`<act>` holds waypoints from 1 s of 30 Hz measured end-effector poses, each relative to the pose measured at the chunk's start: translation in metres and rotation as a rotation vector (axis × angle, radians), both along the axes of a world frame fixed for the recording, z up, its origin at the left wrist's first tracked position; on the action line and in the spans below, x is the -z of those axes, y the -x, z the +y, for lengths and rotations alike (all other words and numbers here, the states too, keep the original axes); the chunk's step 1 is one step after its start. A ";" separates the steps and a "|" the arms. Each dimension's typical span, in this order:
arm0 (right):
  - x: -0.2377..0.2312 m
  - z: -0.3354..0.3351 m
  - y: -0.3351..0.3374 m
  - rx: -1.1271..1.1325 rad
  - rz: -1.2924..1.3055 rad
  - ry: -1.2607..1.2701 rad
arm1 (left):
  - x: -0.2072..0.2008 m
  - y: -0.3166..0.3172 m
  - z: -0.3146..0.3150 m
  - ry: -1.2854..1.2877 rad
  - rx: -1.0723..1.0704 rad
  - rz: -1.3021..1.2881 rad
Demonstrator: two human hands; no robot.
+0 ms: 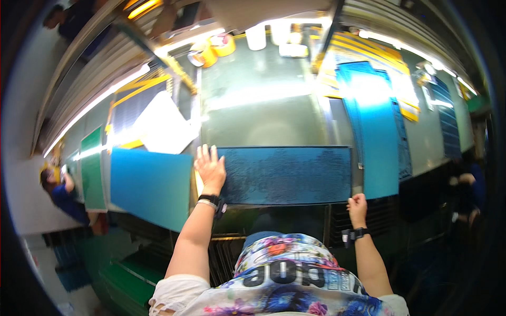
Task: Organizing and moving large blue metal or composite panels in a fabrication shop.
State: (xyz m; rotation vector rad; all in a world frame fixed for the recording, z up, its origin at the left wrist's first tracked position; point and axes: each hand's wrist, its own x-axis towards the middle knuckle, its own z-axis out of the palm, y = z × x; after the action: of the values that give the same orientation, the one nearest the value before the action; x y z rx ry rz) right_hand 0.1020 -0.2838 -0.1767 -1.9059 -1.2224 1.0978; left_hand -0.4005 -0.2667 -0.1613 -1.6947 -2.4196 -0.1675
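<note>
While the left hand [211, 169], fingers spread, touches a dark-blue textured rectangular panel [284, 174] at the grey-green workbench [258, 124]'s near edge, the right hand [358, 206] curls by the panel's near-right corner, grip unclear, apparently squaring it, the next adjustment calling for even pressure.

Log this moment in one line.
left hand: open, at left end of dark panel; right hand: curled, near right corner; blue sheet: further left

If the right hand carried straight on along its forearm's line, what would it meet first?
Most likely the dark blue panel, at its near right corner; the right hand sits beside that corner, perhaps touching it, though depth is unclear.
</note>
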 end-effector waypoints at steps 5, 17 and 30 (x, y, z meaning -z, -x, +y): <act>-0.047 0.032 0.048 -0.547 -0.900 -0.394 | 0.028 0.007 -0.016 -0.008 -0.063 -0.147; -0.019 0.131 0.063 -0.672 -1.176 -0.358 | 0.022 -0.001 -0.010 0.027 -0.069 -0.152; -0.053 0.000 0.022 -0.731 -1.051 -0.383 | 0.018 -0.022 -0.115 0.173 -0.097 -0.149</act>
State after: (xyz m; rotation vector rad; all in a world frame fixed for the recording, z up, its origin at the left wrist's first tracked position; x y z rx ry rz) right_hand 0.0800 -0.2840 -0.1239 -1.7452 -2.6046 -0.0101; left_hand -0.3783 -0.3817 -0.1790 -1.6834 -2.6898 -0.0754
